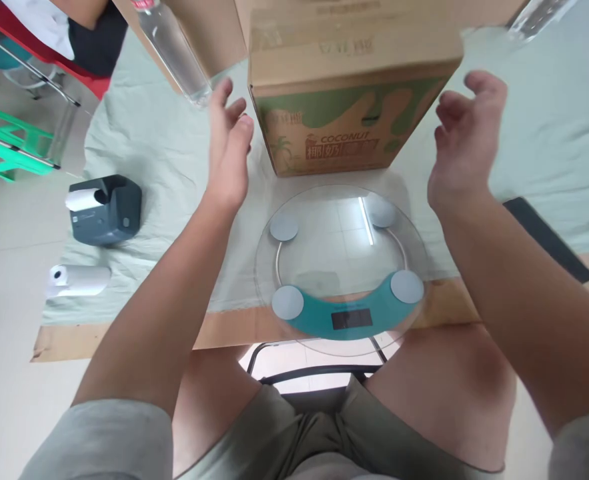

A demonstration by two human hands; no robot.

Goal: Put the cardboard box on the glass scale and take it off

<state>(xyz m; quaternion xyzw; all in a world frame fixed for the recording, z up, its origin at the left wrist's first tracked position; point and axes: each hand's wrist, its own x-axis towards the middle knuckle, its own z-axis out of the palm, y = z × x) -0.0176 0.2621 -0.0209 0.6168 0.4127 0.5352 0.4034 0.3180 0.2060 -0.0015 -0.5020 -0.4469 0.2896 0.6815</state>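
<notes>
1. Label printer (107, 209): dark grey, paper roll in its top, at 9 o'clock on the desk (174, 167), which carries a pale green cloth.
2. Spare paper roll (78, 280): white, lying on its side at 8 o'clock, just below the printer.
3. Clear bottle (174, 53): tilted, at 11 o'clock, just beyond the left fingertips, apart from them.
4. Left hand (229, 150): open, fingers straight and together, holding nothing; near the left face of the box, not touching.
5. Cardboard box (354, 107): at 12 o'clock, green coconut print, closed, standing on the desk between both hands.
6. Glass scale (341, 267): round, teal display band, at centre, just before the box, bare.
7. Right hand (467, 137): open, fingers loosely curled, empty; just off the box's right corner.
8. Step, by judgement: reach toward the box, grasp not yet made. The next move calls for both palms pressed flat on opposite sides.
</notes>
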